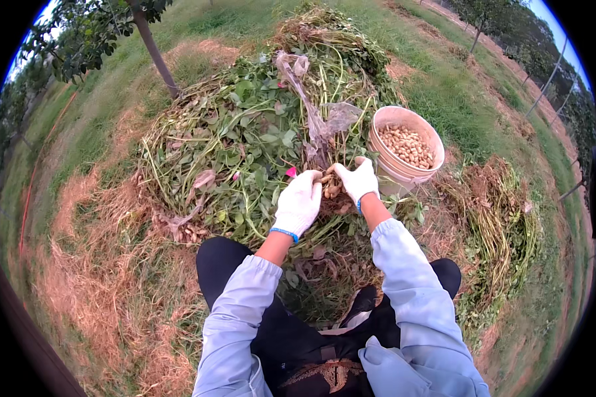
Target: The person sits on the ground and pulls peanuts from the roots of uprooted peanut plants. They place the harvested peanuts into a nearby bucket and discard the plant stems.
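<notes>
My left hand (299,202), in a white knit glove with a blue cuff edge, is closed on a cluster of peanut pods (332,186) on the roots of a peanut plant. Gloved the same way, my right hand (360,181) has its fingers on the other side of this cluster. Both hands are close together above a large heap of peanut plants (248,129). Just beyond my right hand stands a pale plastic bucket (385,159), partly filled with picked peanuts (408,145). Thin torn plastic film (315,124) lies across the heap.
A second pile of peanut plants (496,223) lies at the right. Dry grass (109,307) covers the ground at the left. A tree trunk (154,49) rises behind the heap. More pods (191,233) lie at the heap's near left edge, by my knee.
</notes>
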Demonstrator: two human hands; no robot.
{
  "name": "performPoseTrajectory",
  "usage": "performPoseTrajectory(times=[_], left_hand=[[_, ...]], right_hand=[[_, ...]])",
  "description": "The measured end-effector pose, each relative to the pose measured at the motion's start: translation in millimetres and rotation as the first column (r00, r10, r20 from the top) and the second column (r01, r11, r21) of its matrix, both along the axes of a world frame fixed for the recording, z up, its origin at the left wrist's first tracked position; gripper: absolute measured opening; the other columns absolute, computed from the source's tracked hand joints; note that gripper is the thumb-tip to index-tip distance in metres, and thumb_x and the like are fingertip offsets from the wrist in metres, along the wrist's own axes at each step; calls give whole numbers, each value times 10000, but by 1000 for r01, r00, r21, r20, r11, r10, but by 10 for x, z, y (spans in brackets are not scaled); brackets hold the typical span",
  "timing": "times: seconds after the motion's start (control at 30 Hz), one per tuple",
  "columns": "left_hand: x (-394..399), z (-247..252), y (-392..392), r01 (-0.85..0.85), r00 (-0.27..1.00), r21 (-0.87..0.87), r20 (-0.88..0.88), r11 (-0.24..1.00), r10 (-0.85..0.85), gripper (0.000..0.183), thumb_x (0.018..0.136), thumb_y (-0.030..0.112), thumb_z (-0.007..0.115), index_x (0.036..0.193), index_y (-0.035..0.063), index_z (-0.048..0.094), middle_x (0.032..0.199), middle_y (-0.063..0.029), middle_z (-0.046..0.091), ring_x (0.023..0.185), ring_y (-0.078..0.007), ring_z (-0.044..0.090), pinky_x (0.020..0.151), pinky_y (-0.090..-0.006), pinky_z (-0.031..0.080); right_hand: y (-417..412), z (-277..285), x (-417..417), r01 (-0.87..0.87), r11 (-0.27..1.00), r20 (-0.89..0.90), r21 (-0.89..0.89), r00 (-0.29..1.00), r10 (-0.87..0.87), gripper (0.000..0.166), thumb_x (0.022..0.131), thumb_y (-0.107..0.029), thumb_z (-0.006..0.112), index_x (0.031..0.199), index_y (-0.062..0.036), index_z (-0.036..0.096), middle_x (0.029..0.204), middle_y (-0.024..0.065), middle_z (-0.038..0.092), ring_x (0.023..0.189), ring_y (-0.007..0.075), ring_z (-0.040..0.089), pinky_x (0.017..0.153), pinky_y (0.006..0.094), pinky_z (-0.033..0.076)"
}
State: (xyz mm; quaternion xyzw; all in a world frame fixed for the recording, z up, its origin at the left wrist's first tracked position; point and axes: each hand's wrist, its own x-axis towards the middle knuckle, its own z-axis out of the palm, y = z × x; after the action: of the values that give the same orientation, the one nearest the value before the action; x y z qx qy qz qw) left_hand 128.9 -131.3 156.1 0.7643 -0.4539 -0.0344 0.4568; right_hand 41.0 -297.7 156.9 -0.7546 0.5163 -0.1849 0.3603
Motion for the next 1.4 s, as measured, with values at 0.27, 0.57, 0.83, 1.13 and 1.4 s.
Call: performPoseTrajectory(times=[0.27, 0.57, 0.83, 1.13, 1.4], left_hand=[[-6, 15, -162, -25, 986, 55, -165, 998, 34, 145, 1024, 134, 502, 1111, 80, 603, 990, -139, 740, 963, -344, 713, 862, -437, 551], [272, -410, -117, 45, 978, 409, 170, 911, -124, 422, 977, 293, 515, 1357, 118, 575, 961, -230, 728, 929, -412, 708, 878, -509, 548], [382, -654, -96, -267, 908, 423, 412, 866, 78, 545, 932, 386, 593, 1388, 90, 553, 1010, -164, 746, 965, -348, 706, 842, -476, 548], [349, -538, -255, -279, 939, 475, 318, 835, 133, 525, 940, 414, 585, 1317, 49, 564, 1019, -186, 746, 1009, -364, 694, 879, -485, 541], [343, -487, -290, -312, 930, 464, 328, 829, 167, 646, 920, 443, 607, 1456, 107, 483, 1028, -253, 714, 950, -420, 706, 869, -503, 566]], right_hand=[[-94, -328, -56, -384, 799, 298, 463, 916, 267, 418, 943, -392, 694, 1117, -12, 693, 1002, 72, 731, 777, 126, 640, 689, 316, 546], [176, 142, -649, -472, 699, 469, 537, 856, 218, 246, 866, -154, 620, 1089, -54, 652, 922, 31, 671, 675, 118, 580, 601, 264, 490], [-345, 597, -1892, -270, 877, -35, 396, 950, 309, 352, 877, -204, 547, 1150, 3, 627, 943, 94, 682, 782, 195, 670, 740, 357, 566], [-696, 689, -3210, -482, 858, -608, -176, 739, 290, 354, 807, -186, 579, 1099, -30, 703, 1079, 238, 697, 1062, 421, 645, 966, 488, 504], [-701, 649, -4196, -537, 767, -682, -351, 708, 183, 297, 718, -47, 638, 999, -79, 728, 1085, 136, 674, 1065, 365, 602, 968, 450, 474]])
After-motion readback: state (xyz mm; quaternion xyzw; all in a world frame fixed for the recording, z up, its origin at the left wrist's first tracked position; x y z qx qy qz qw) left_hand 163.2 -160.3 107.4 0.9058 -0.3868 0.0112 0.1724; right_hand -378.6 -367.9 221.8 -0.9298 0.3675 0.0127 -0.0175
